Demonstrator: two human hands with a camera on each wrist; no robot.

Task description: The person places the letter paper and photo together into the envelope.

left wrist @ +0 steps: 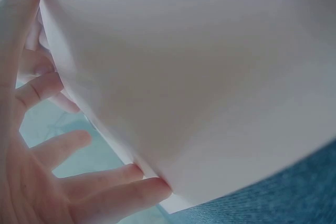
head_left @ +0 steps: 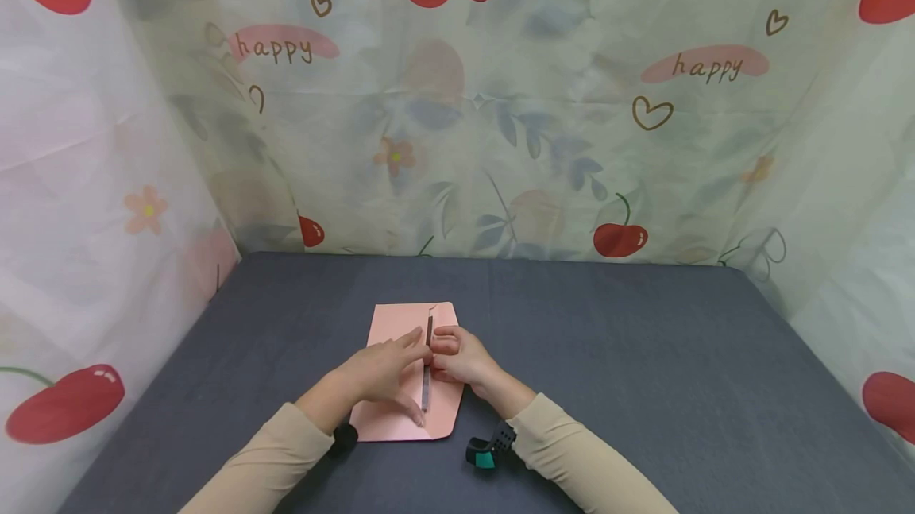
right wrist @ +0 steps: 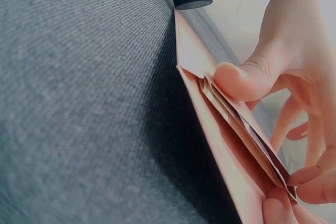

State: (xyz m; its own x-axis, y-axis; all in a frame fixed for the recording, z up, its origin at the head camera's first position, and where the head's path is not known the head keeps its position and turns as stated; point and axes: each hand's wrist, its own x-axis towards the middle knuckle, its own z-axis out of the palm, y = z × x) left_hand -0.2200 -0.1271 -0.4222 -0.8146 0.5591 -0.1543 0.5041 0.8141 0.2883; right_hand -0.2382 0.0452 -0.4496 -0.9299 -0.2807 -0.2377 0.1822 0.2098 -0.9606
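Observation:
A pink envelope (head_left: 389,323) lies on the dark table, with a slit-like mouth running lengthwise. My left hand (head_left: 382,371) spreads over its left part, thumb near the lower end of the mouth and fingers higher up. In the right wrist view the left thumb (right wrist: 239,81) presses on one wall beside the mouth. My right hand (head_left: 457,355) reaches in from the right with curled fingers, and its fingertips (right wrist: 277,209) pinch the envelope at the gaping mouth. Layered edges (right wrist: 223,107) show inside. In the left wrist view the envelope's pale face (left wrist: 189,87) fills most of the picture.
A black strap with a green patch (head_left: 485,460) sits by the right wrist, and a black round piece (head_left: 345,438) by the left. Dark cloth covers the table (head_left: 608,355). A printed curtain (head_left: 543,101) hangs behind and at both sides.

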